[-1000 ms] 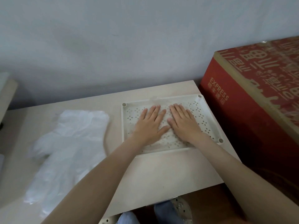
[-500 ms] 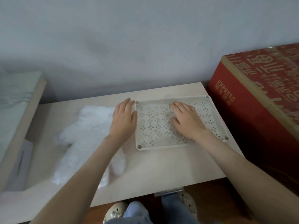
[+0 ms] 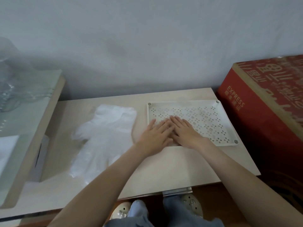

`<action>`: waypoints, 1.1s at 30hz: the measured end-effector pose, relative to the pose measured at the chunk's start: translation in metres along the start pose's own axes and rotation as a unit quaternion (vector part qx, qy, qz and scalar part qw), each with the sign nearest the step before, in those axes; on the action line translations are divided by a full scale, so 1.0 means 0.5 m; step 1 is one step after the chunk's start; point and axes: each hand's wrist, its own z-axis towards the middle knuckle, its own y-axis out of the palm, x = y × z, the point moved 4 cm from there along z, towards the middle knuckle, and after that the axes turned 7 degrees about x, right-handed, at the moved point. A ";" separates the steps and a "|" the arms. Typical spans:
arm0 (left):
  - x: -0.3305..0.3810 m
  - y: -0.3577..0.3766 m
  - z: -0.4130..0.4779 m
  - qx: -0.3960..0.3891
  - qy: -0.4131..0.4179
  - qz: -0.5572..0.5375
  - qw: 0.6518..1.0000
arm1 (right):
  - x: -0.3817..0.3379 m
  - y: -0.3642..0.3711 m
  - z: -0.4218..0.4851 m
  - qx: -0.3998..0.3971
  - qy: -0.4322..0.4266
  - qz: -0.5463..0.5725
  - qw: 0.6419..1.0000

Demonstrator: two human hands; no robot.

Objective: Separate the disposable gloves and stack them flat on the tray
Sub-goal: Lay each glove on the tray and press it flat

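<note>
Tray (image 3: 213,114): white, full of small holes, with a round peg at each corner. It lies flat on the right half of the table, its right rim near the red box.
Tray contents: a thin, hazy film shows along the far rim. I cannot tell whether it is one glove or several, and the hands cover the near left part.
Left hand (image 3: 154,136): palm down, fingers straight and slightly spread, gripping nothing. It lies across the tray's near left corner, with the wrist over the table.
Right hand (image 3: 186,131): palm down on the tray floor, fingers straight and holding nothing. Its fingertips touch those of the left hand.
Gloves (image 3: 105,136): a pile of cloudy clear plastic gloves lies flat on the table just left of the tray, cuffs toward the wall.
Table (image 3: 180,169): pale wood, set against a grey wall.
Box (image 3: 262,115): red cardboard, printed "EXPRESS".
Shelf (image 3: 49,115): to the left, with crinkled clear plastic on top.
</note>
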 end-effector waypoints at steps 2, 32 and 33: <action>-0.007 0.024 0.004 -0.064 -0.022 0.017 0.998 | 0.009 0.004 0.000 -0.003 0.003 0.003 1.000; -0.039 -0.007 0.044 -0.038 -0.190 0.017 0.981 | 0.071 -0.006 -0.027 -0.003 0.018 0.024 1.000; -0.037 -0.002 0.045 -0.049 -0.187 0.014 0.981 | 0.069 -0.005 -0.027 -0.003 0.018 0.024 1.000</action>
